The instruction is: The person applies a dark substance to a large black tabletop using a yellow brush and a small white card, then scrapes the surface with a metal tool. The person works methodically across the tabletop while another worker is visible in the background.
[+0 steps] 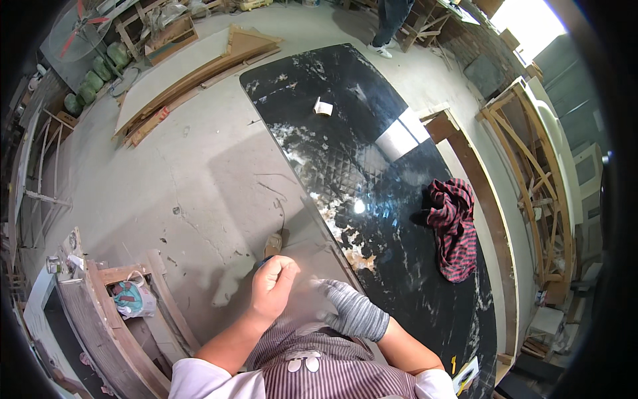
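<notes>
Grey knit forms the glove [364,315] that I see in the head view, worn on the right hand [345,304]. If that hand dragged along the glossy black surface [392,256], grit caught in the knit could scuff the shine. The glove sits by the surface's near left edge; whether they touch, I can't tell. Its hand is half open, nothing visible in its hold. Left of the surface, the bare left hand [274,287] curls into a fist; with a pale blur [307,284] beside it, I can't tell whether it grips anything.
</notes>
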Tool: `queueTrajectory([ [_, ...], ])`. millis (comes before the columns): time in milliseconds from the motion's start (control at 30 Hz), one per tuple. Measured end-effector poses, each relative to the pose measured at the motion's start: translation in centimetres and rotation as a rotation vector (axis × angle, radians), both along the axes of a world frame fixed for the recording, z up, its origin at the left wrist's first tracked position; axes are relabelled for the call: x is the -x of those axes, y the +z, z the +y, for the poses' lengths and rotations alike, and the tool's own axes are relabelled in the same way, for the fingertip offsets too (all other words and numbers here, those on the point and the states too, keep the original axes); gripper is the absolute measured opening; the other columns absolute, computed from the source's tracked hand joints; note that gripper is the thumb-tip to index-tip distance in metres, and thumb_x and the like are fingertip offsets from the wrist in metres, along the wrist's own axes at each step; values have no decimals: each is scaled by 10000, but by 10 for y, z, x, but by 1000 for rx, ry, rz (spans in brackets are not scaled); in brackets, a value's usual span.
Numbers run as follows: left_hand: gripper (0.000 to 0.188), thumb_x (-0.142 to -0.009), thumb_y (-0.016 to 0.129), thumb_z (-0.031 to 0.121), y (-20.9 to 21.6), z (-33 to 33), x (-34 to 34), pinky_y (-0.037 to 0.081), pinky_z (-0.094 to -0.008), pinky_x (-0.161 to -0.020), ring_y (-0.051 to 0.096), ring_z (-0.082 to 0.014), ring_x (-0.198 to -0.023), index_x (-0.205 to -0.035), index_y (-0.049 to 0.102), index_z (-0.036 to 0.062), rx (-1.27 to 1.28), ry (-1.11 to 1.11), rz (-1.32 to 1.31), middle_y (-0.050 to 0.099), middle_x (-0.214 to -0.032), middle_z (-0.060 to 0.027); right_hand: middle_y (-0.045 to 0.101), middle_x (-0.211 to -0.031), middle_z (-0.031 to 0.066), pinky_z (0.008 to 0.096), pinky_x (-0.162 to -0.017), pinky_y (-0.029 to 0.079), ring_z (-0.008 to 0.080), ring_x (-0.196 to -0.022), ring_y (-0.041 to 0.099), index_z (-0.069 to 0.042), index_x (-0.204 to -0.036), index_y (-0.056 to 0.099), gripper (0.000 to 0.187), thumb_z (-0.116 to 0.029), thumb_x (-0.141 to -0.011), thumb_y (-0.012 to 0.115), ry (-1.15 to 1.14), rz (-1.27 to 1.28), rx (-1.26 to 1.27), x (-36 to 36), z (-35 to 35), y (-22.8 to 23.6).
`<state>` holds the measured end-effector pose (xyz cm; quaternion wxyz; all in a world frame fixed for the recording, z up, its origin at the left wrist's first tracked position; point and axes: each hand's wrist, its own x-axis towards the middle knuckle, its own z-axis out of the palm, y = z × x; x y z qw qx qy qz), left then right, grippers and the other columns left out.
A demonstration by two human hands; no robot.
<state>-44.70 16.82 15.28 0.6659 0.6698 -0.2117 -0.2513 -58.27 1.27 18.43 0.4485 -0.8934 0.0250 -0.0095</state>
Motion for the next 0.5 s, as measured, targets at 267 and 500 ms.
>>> queueTrajectory([
  [267, 125, -1008, 548, 71, -3, -9, 11, 427, -217, -642, 494, -54, -699, -907, 603, 23, -16, -135, 50, 573, -818, 11, 651, -1071, 149, 326, -834, 526, 241, -944, 649, -12, -1133, 647, 285, -84, -867, 723, -525, -32, -152, 5, -30, 9],
  [500, 72, -982, 590, 61, -20, -29, 12, 479, -254, -682, 557, -92, -757, -932, 592, 9, -84, -231, -51, 620, -861, -28, 658, -869, 143, 351, -737, 533, 289, -795, 654, -17, -998, 693, 164, -77, -849, 725, -366, 92, -152, -13, -68, -2],
])
